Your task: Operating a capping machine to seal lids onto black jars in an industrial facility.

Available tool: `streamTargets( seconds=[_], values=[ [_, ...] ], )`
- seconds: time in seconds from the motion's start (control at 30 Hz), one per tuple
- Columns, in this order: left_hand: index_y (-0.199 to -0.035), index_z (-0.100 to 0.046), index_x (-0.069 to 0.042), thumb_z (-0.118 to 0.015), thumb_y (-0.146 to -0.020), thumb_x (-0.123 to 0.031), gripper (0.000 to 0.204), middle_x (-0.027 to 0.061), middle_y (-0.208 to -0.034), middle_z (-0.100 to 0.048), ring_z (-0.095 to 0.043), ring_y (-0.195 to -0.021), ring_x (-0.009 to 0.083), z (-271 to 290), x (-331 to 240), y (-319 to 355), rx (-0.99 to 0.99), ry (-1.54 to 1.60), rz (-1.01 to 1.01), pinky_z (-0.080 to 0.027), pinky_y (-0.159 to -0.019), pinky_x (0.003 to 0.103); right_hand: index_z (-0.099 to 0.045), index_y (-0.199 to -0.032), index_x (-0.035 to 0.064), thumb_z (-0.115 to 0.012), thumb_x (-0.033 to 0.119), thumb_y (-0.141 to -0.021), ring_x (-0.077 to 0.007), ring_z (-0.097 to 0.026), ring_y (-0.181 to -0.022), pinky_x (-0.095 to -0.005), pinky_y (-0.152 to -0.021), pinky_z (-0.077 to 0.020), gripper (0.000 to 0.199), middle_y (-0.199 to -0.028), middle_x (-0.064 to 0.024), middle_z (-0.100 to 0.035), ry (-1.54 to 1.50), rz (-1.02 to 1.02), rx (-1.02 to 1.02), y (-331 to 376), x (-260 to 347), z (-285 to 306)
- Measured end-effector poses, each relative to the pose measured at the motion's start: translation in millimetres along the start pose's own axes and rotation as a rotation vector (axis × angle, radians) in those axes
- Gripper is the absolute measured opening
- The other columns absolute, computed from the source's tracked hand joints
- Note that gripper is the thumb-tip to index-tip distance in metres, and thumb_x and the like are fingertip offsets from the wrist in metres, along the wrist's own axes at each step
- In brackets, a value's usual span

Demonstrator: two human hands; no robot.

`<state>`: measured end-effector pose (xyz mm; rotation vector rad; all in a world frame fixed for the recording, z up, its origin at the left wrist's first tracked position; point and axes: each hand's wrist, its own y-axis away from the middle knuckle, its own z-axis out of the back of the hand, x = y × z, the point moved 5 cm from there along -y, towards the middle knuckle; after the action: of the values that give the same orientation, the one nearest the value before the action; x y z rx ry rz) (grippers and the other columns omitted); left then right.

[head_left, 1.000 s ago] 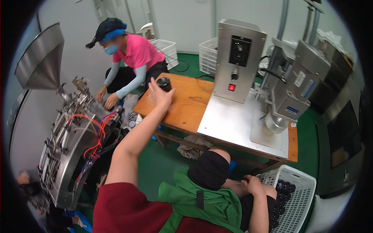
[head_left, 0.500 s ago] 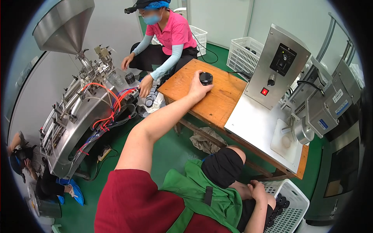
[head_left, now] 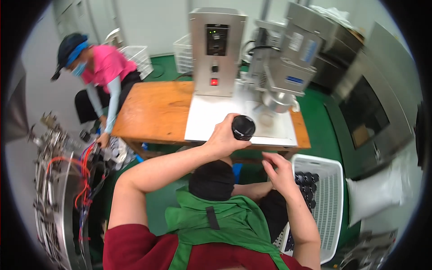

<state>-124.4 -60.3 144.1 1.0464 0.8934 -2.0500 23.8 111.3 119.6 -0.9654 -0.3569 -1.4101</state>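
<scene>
The single head-worn fisheye camera is looking steeply down from above the person's chest, facing forward over the wooden table [head_left: 155, 112] and the nearby white basket [head_left: 330, 193], bending edges toward its rim.

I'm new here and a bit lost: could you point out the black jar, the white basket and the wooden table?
black jar [head_left: 243, 127], head view, on its dark lid.
white basket [head_left: 331, 198], head view, on its slatted side wall.
wooden table [head_left: 155, 112], head view, on its bare top.
</scene>
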Motion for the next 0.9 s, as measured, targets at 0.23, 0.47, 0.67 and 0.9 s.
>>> streamTargets(
  seconds=[0.23,0.47,0.67,0.9],
  values=[
    [-0.127,-0.044,0.002,-0.087,-0.064,-0.03,0.083,0.0185,-0.105,-0.067,-0.065,-0.101,0.0343,-34,9,-14,-0.036,-0.076,-0.004,-0.045,-0.094,0.042,-0.059,-0.121,-0.0032,-0.068,0.012,-0.085,-0.0339,-0.062,-0.103,-0.041,-0.091,-0.0496,0.039,-0.111,-0.0201,-0.065,0.084,-0.034,-0.107,-20,1,4],
    [-0.134,-0.037,0.002,-0.087,-0.067,-0.016,0.085,0.0167,-0.117,-0.06,-0.061,-0.109,0.0226,-31,15,-18,0.075,0.085,0.034,-0.05,-0.094,0.034,-0.052,-0.126,-0.006,-0.068,0.011,-0.082,-0.0392,-0.055,-0.111,-0.0443,-0.096,-0.0451,0.051,-0.117,-0.0231,-0.059,0.02,-0.017,-0.122,-45,2,-27],
    [-0.138,-0.033,0.001,-0.087,-0.067,-0.016,0.09,0.0164,-0.121,-0.057,-0.059,-0.111,0.0221,-10,26,-24,0.162,0.078,0.003,-0.047,-0.099,0.034,-0.047,-0.129,-0.0071,-0.068,0.008,-0.081,-0.039,-0.055,-0.11,-0.0454,-0.094,-0.0459,0.055,-0.116,-0.0231,-0.058,0.104,0.084,-0.137,-48,12,-48],
    [-0.136,-0.037,0.0,-0.086,-0.067,-0.013,0.086,0.0141,-0.12,-0.059,-0.059,-0.112,0.0208,-3,25,-26,0.215,0.149,-0.063,-0.045,-0.101,0.033,-0.046,-0.131,-0.0071,-0.07,0.007,-0.08,-0.0381,-0.054,-0.11,-0.0449,-0.096,-0.0448,0.058,-0.118,-0.0216,-0.057,0.216,0.152,-0.208,-47,20,-55]
  ],
)
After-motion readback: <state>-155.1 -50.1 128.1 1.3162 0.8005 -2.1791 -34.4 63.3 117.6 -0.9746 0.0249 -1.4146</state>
